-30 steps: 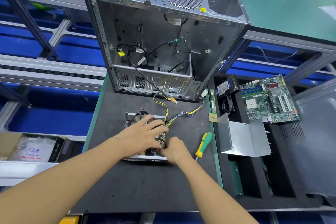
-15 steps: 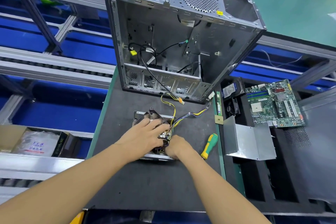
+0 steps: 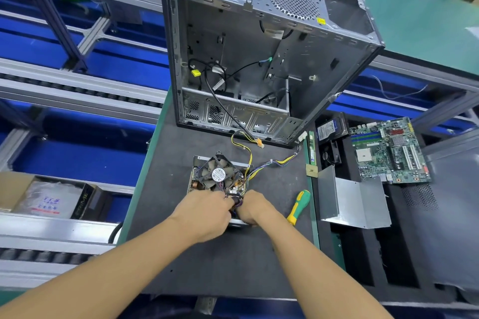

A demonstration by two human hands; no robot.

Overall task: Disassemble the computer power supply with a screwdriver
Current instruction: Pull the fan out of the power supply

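The opened power supply (image 3: 199,176) lies on the dark mat, its black fan (image 3: 219,175) lying loose and tilted on top of the bared circuit board. My left hand (image 3: 204,211) and my right hand (image 3: 255,208) meet at its near edge, fingers curled around a dark bundle of wires (image 3: 236,202) between them. Both hands hide the near part of the unit. Yellow and purple cables (image 3: 274,163) run from it toward the case. A green and yellow screwdriver (image 3: 298,206) lies on the mat just right of my right hand.
The empty computer case (image 3: 259,59) stands open behind the power supply. To the right lie the removed metal cover (image 3: 355,202), a motherboard (image 3: 388,150), a hard drive (image 3: 329,129) and a RAM stick (image 3: 312,147). A box with a bag (image 3: 49,199) sits left.
My left hand has drawn back from on top of the fan to the near edge, uncovering the fan. Both hands now pinch the wires together. The view has shifted left.
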